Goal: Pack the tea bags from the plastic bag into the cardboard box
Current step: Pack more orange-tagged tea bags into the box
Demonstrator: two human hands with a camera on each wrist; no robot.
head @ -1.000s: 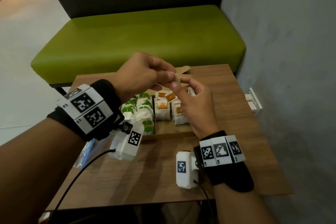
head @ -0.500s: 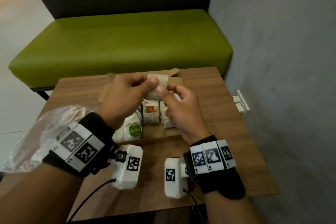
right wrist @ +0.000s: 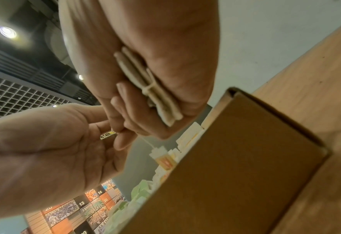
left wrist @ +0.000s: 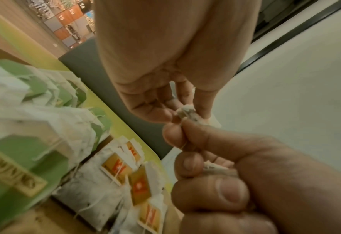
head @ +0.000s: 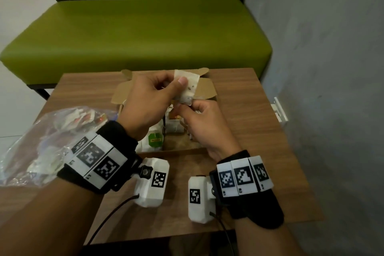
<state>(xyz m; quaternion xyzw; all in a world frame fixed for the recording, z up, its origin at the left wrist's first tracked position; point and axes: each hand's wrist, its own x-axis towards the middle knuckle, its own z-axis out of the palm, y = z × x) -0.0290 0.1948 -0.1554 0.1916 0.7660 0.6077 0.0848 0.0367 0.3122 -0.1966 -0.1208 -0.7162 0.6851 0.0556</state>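
A white paper tea bag (head: 188,87) speckled with dark leaf is held in the air above the open brown cardboard box (head: 204,89). The left hand (head: 148,102) pinches its upper part between thumb and fingers; the right hand (head: 202,122) pinches its lower corner with curled fingers. In the box stand rows of tea bags, green-tagged ones (head: 154,140) on the left, orange-tagged ones (left wrist: 139,184) beside them. A crumpled clear plastic bag (head: 49,143) with more tea bags lies left of the box on the wooden table (head: 259,131).
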